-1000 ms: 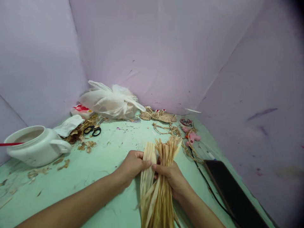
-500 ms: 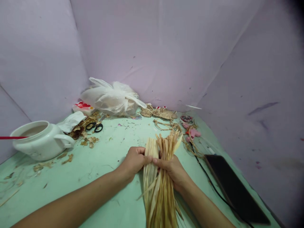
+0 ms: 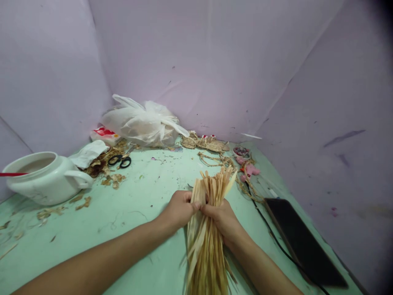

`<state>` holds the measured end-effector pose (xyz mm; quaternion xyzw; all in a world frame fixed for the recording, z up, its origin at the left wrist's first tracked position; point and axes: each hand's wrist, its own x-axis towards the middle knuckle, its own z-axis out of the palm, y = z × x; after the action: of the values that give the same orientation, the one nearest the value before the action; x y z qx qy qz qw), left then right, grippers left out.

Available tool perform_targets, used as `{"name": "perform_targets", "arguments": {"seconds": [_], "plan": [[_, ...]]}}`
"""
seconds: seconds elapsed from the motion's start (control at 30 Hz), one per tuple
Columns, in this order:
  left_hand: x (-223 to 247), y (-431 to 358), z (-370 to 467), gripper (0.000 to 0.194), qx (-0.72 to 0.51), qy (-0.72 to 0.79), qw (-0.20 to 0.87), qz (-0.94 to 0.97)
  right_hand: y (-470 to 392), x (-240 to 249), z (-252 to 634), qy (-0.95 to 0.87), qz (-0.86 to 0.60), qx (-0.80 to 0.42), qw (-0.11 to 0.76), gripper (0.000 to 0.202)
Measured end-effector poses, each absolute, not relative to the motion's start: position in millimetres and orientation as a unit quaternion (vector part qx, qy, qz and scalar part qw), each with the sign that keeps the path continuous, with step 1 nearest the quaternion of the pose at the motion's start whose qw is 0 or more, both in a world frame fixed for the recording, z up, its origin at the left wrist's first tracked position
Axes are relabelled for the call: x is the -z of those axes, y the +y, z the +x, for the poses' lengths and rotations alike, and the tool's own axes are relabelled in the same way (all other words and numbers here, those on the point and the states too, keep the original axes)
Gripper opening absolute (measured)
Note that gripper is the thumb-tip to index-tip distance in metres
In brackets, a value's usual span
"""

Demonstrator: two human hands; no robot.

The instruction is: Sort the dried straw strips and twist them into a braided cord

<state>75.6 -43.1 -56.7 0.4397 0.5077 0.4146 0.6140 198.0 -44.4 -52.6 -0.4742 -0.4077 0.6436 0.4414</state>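
hands (image 3: 202,213) gripping dried strips (image 3: 210,246) — green tabletop (image 3: 138,192), littered with scraps (image 3: 115,180) | lilac walls (image 3: 215,61) — marked, around it

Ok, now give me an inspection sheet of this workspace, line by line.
Surface: green tabletop, littered with dry scraps.
Work things: pale strips beside a tan bundle.
Clutter: white pot, black-handled scissors, plastic bag, pink object, dark flat slab.
Hands: left hand grips the pale strips; right hand, the tan bundle.
Cables: black cable runs from near the pink object across the slab's near end.
Surroundings: lilac walls, dark marks.
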Motion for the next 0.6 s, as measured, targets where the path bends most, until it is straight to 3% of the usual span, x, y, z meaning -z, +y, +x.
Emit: {"name": "perform_targets", "arguments": {"seconds": [0.23,0.37,0.6], "plan": [[38.1,-32.2,60.9,0.018,-0.407,0.522,0.649,0.375,-34.4,47.9,208.5,-0.329,-0.474,-0.661,0.48,0.019],[34.1,-10.1,34.3,0.02,-0.436,0.546,0.609,0.374,-21.5,40.6,226.9,-0.248,-0.482,-0.668,0.51,0.022],[21.1,21.7,-19.6,0.017,-0.445,0.605,0.526,0.399,-13.3,23.6,258.7,-0.252,-0.345,-0.762,0.488,0.025]]}}
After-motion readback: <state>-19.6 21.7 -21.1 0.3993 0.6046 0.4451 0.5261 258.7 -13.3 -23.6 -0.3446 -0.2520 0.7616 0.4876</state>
